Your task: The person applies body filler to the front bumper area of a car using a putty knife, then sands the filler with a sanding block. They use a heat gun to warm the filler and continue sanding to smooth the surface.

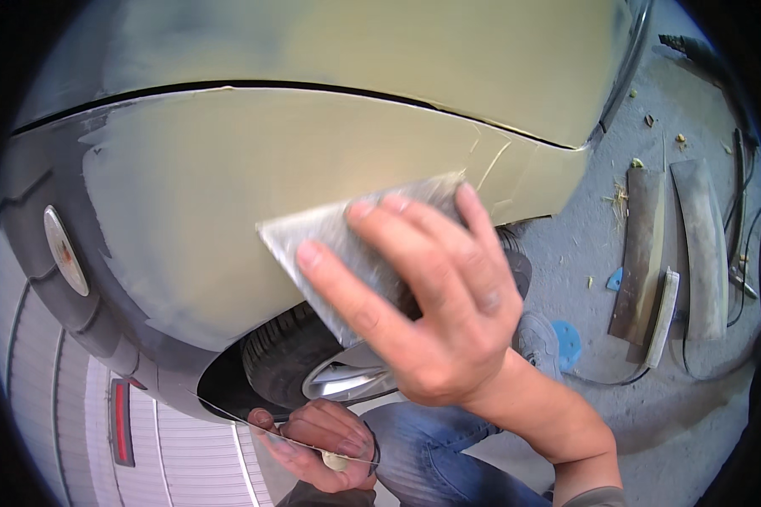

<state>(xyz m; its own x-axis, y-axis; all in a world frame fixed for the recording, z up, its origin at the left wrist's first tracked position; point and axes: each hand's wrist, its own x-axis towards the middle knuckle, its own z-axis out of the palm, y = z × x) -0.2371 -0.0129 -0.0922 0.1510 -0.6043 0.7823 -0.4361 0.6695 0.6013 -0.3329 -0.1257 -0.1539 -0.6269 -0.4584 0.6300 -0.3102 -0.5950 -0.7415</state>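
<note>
My right hand (435,291) grips a flat grey spreader (359,266), its fingers spread over the top face. The spreader lies against or just over a car body panel (203,186) coated in smooth pale-yellow filler, above the wheel arch. Lower down, in front of the wheel (283,359), my left hand (313,435) is closed around a thin plate (239,418) seen nearly edge-on. A small pale lump of filler (335,461) shows at that plate. The plate's underside grip is partly hidden.
On the grey floor at right lie two long curved strips (642,253), a narrow block (663,317), a blue perforated disc (568,345) and dark hoses (744,186). My jeans-clad leg (440,448) is beside the wheel. An oval badge (65,251) sits on the panel's left.
</note>
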